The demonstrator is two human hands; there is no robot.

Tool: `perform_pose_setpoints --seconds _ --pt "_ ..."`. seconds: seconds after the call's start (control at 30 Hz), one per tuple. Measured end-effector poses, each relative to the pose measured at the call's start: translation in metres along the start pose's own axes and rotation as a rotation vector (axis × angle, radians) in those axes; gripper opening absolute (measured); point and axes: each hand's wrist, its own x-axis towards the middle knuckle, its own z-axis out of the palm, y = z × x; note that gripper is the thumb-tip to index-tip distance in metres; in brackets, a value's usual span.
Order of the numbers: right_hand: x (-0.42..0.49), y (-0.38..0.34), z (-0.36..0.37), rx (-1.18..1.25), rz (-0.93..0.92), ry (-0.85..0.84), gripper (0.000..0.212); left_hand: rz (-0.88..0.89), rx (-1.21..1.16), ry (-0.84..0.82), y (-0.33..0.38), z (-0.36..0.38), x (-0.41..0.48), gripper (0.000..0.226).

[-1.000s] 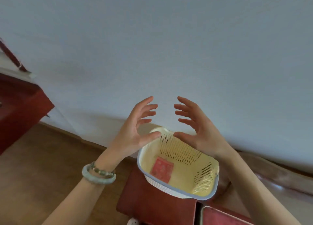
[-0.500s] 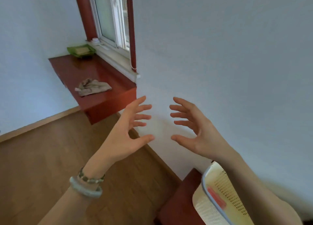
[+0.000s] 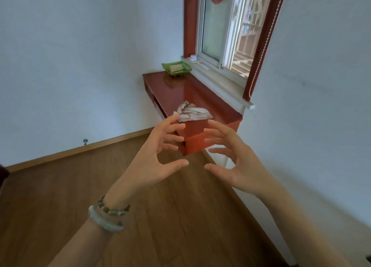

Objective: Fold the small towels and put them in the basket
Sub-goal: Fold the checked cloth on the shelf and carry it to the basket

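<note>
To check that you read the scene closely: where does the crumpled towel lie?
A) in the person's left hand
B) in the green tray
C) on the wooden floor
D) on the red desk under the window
D: the crumpled towel rests on the red desk, while the left hand and the right hand hold nothing.

I'm in a room of a house. Beyond my left hand (image 3: 149, 164), a glossy red desk (image 3: 180, 89) sits under a red-framed window (image 3: 216, 29); plank flooring (image 3: 60, 186) lies below.
</note>
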Motion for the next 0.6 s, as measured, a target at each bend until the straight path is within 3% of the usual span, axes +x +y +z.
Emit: perform_pose_setpoints --seconds 0.43,0.6 --pt "0.162 0.088 0.05 -0.021 0.072 -0.067 0.084 -0.152 0.043 -0.024 -0.135 -0.077 0.085 0.085" --pt "0.239 0.141 0.048 0.009 0.102 -0.05 0.069 -0.234 0.104 -0.129 -0.192 -0.098 0.16 0.076"
